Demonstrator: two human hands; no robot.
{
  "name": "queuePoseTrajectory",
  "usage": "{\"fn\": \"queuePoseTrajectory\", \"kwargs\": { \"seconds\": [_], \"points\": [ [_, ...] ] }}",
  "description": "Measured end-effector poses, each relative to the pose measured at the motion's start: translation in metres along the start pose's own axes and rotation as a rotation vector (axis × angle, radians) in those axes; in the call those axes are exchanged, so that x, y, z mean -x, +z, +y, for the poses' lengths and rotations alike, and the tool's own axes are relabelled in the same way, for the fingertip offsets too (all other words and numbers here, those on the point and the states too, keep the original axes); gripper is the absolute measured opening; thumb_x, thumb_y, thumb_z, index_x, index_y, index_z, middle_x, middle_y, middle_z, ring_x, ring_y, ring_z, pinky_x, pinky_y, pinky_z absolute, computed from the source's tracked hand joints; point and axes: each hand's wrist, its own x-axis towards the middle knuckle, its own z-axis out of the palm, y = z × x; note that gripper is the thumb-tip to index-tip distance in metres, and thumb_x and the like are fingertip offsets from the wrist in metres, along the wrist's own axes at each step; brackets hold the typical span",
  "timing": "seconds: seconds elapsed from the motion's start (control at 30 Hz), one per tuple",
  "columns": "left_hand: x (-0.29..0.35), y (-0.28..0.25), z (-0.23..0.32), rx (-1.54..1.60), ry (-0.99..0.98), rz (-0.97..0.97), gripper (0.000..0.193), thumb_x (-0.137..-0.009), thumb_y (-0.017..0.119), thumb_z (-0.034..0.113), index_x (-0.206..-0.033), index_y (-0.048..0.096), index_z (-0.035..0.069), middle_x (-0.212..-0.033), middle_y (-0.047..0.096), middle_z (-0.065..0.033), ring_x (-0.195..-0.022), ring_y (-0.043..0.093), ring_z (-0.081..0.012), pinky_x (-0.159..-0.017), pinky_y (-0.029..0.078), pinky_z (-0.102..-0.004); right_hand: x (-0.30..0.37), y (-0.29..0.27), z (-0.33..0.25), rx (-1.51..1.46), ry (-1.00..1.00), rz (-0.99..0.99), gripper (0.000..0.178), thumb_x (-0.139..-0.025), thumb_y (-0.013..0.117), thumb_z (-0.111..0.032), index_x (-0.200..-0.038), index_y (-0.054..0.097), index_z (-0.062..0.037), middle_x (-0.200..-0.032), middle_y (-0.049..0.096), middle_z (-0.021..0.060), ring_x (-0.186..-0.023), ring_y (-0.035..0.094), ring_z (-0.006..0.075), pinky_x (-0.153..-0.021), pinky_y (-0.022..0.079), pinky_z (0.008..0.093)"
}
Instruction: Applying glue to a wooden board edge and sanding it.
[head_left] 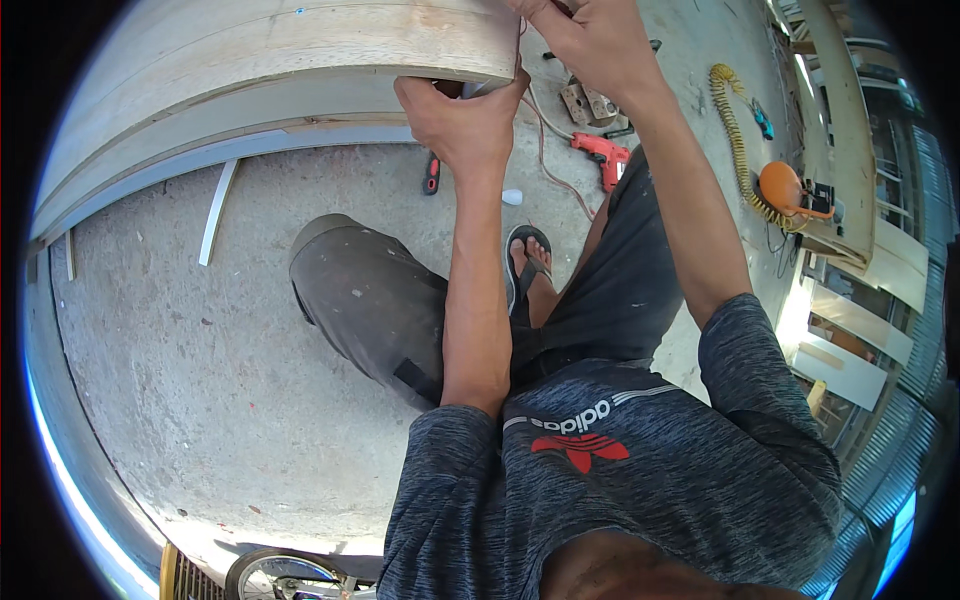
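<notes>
A pale wooden panel (330, 40) runs across the top left, its corner reaching the two hands. My left hand (465, 120) is closed just under the panel's edge near that corner, thumb to the left and forefinger along the corner. Between thumb and fingers a bit of something whitish shows; most of what it grips is hidden. Above and to the right, my right hand (595, 45) has its fingers bent and pinched together beside the corner's side edge. The picture's top rim cuts off part of it, so what it pinches cannot be made out.
On the concrete floor lie a red power drill (602, 155) with its cord, a red-black handled tool (431, 174), wooden blocks (588, 104) and a white strip (219, 212). Right, a coiled yellow hose (738, 140) lies near an orange round machine (782, 188). A bicycle wheel (280, 578) stands behind.
</notes>
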Motion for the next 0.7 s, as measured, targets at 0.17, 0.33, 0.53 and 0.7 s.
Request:
{"fn": "queuePoseTrajectory", "kwargs": {
  "seconds": [0.17,0.33,0.53,0.7],
  "points": [
    [0.001,0.003,0.001,0.081,0.0,0.014,0.076,-0.061,0.098,0.014,-0.12,0.054,-0.005,-0.111,0.067,-0.0156,-0.098,0.069,-0.0226,-0.083,0.059,-0.0361,0.005,0.0,0.003,-0.033,-0.063,0.035,0.044,-0.091,0.072,-0.024,-0.131,0.069,-0.0053,-0.098,0.059,0.0177,-0.087,0.059,0.027,-0.078,0.05,0.0375],
    [0.002,0.011,-0.006,0.11,0.015,0.047,0.076,-0.059,0.097,0.02,-0.119,0.056,-0.001,-0.111,0.063,-0.0164,-0.097,0.068,-0.0291,-0.082,0.058,-0.0402,0.006,0.018,0.006,-0.073,-0.024,-0.065,0.042,-0.096,0.068,-0.03,-0.13,0.068,-0.0055,-0.093,0.06,0.0183,-0.083,0.059,0.0296,-0.077,0.05,0.0402],
    [0.001,0.006,-0.005,0.135,0.081,0.077,0.07,-0.059,0.097,0.02,-0.115,0.062,-0.001,-0.112,0.062,-0.0152,-0.095,0.068,-0.0274,-0.078,0.059,-0.039,0.014,0.017,0.003,-0.028,-0.227,-0.022,0.036,-0.101,0.063,-0.033,-0.125,0.069,-0.0063,-0.102,0.058,0.0198,-0.094,0.054,0.0322,-0.082,0.047,0.0421],
    [0.006,0.008,-0.001,0.118,0.089,0.137,0.065,-0.057,0.096,0.024,-0.113,0.068,0.005,-0.107,0.06,-0.0155,-0.09,0.065,-0.0328,-0.074,0.056,-0.0427,0.023,0.023,0.001,-0.027,-0.22,0.045,0.035,-0.1,0.065,-0.03,-0.125,0.069,-0.0062,-0.11,0.055,0.0214,-0.098,0.055,0.0337,-0.084,0.047,0.0432]
  ]
}}
